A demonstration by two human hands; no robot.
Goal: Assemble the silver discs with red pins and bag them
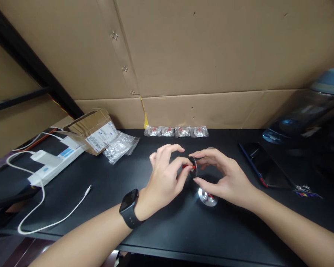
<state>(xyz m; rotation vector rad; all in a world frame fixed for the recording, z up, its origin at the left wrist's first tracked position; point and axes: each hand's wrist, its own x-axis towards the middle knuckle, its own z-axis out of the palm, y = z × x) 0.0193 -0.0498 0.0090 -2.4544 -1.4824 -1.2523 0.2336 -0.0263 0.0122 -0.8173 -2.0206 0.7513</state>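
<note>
Above the black tabletop, a round metal disc [194,171] with a small red piece at its centre stands on edge between my hands. My left hand [167,172], a dark watch on its wrist, pinches the red piece between thumb and forefinger, its other fingers loosely curled. Gripping the disc's rim from the other side is my right hand [226,174], thumb below and fingertips on top. Just below its thumb, a second shiny disc [207,198], also with a red part, lies on the table. My right thumb partly covers it.
Several bagged discs [183,131] line the back of the table [161,230]. An opened cardboard box [86,124] and clear plastic bags [119,146] lie left, near a power strip [54,168] and white cable [69,218]. On the right are a phone [264,165] and water bottle [297,115].
</note>
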